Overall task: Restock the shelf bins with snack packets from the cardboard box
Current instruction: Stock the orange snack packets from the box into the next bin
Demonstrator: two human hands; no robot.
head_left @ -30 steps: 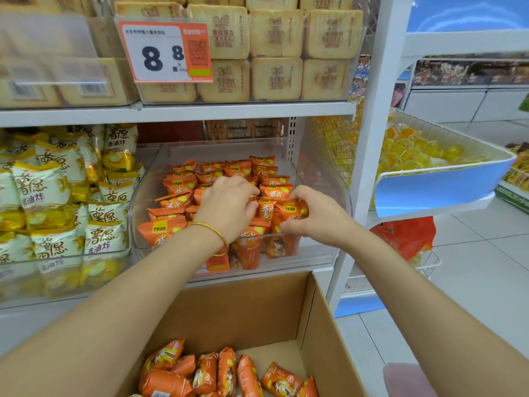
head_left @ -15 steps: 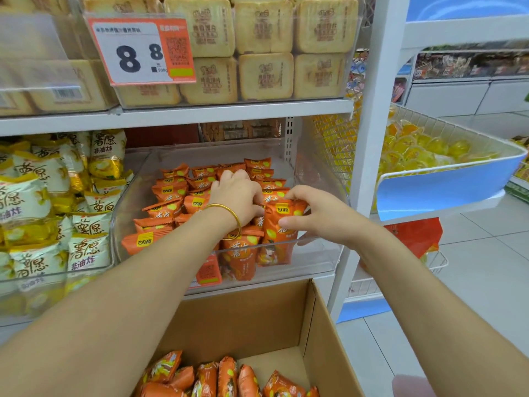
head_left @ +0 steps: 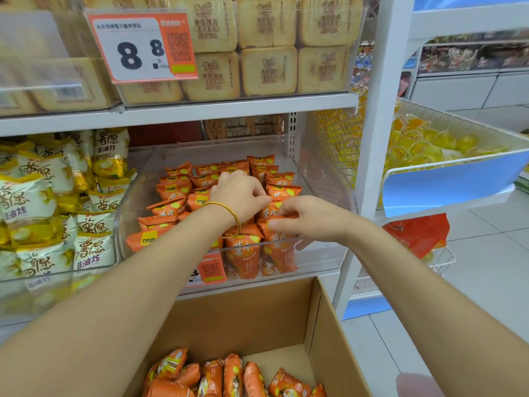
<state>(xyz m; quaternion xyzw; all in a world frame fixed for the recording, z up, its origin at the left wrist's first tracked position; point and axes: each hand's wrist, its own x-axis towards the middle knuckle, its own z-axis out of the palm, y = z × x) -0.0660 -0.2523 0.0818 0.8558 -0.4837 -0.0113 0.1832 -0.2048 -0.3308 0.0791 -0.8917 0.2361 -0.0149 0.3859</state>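
Observation:
A clear plastic shelf bin (head_left: 323, 179) holds several orange snack packets (head_left: 174, 193) standing in rows. My left hand (head_left: 240, 193), with a gold bangle on the wrist, reaches into the bin and its curled fingers pinch a packet near the middle. My right hand (head_left: 306, 216) is just to its right and grips an orange packet (head_left: 274, 213) at the bin's front right. Below the shelf, the open cardboard box (head_left: 329, 348) holds several more orange packets (head_left: 229, 376) at its bottom.
A bin of yellow-and-white packets (head_left: 43, 207) stands to the left. Beige cake packs (head_left: 266, 67) fill the shelf above, behind a price tag (head_left: 140, 47). A white upright (head_left: 375, 138) lies right of the bin, then a wire basket of yellow sweets (head_left: 429, 144). Tiled floor lies at right.
Both hands have stayed in the bin, shifting among the front packets. My right hand has settled lower onto a front-row packet. The camera has tilted slightly downward.

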